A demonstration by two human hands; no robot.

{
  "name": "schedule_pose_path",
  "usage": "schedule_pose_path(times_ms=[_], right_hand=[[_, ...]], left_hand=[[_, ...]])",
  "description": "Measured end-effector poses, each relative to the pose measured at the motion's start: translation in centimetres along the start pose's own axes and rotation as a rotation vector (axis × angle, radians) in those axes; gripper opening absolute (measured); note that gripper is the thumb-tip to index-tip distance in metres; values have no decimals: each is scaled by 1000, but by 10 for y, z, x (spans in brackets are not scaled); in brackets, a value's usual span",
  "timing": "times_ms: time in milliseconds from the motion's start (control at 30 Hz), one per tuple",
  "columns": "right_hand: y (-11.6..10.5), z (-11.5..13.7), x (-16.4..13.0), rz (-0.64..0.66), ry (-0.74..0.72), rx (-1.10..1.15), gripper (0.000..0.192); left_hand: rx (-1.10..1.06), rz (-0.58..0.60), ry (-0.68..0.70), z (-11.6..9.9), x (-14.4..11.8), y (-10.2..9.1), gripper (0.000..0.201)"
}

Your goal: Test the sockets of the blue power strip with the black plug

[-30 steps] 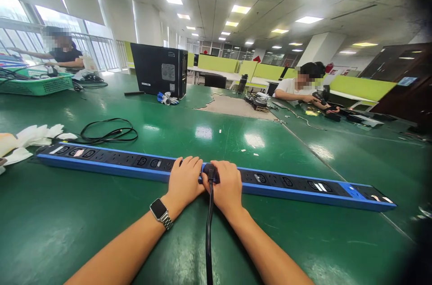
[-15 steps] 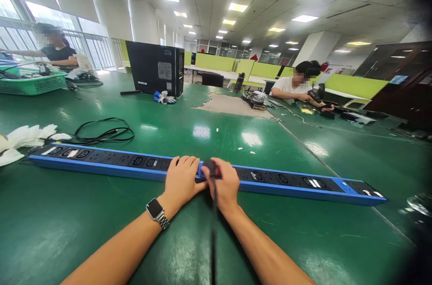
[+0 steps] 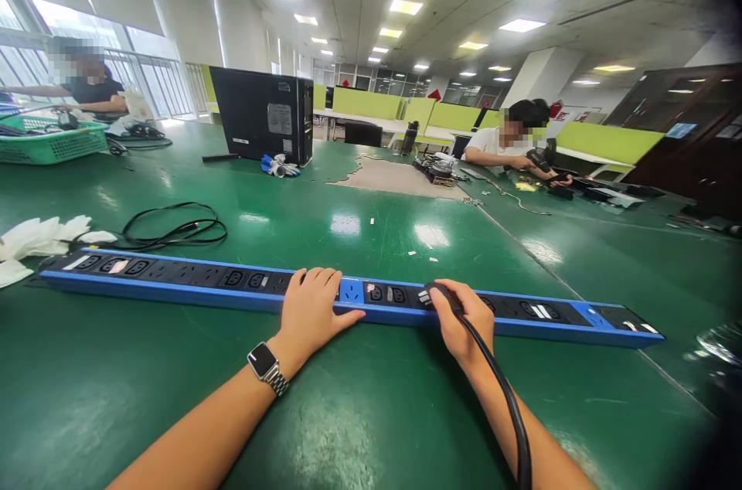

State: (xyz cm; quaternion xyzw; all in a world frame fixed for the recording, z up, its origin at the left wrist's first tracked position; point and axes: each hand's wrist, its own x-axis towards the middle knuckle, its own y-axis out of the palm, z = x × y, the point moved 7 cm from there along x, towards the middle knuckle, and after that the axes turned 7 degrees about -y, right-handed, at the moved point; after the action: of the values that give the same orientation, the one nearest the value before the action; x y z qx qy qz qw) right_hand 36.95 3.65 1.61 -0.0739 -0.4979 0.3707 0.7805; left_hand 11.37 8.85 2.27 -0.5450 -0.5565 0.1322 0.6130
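1. The power strip (image 3: 191, 280) lies flat on the green table (image 3: 359, 413), running well past both sets of fingers to either side. It is a long bar, blue along the edges and black on top, with a row of sockets. It looks rigid and fairly heavy, so it should lie steady under a pressing palm.
2. The left hand (image 3: 313, 310) rests on the strip, fingers spread flat and released, gripping nothing. A wristwatch (image 3: 263, 365) sits behind it.
3. The right hand (image 3: 464, 316) is clenched around a black plug (image 3: 436, 291), which sits at the fingertips, on or just over the strip's sockets; whether it is seated cannot be told.
4. The plug looks like hard moulded plastic, best gripped by its body. Its cable (image 3: 510, 413) is thick, rubbery and bendable, trailing back along the right forearm.
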Motion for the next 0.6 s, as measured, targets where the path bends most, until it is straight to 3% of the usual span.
schedule_pose_path(times_ms=[300,600], right_hand=[[11,21,3,207,-148,-161,29],[16,23,-4,236,-240,-157,32]], left_hand=[[5,35,-27,0,0,0,60],[10,12,-16,0,-1,1,59]])
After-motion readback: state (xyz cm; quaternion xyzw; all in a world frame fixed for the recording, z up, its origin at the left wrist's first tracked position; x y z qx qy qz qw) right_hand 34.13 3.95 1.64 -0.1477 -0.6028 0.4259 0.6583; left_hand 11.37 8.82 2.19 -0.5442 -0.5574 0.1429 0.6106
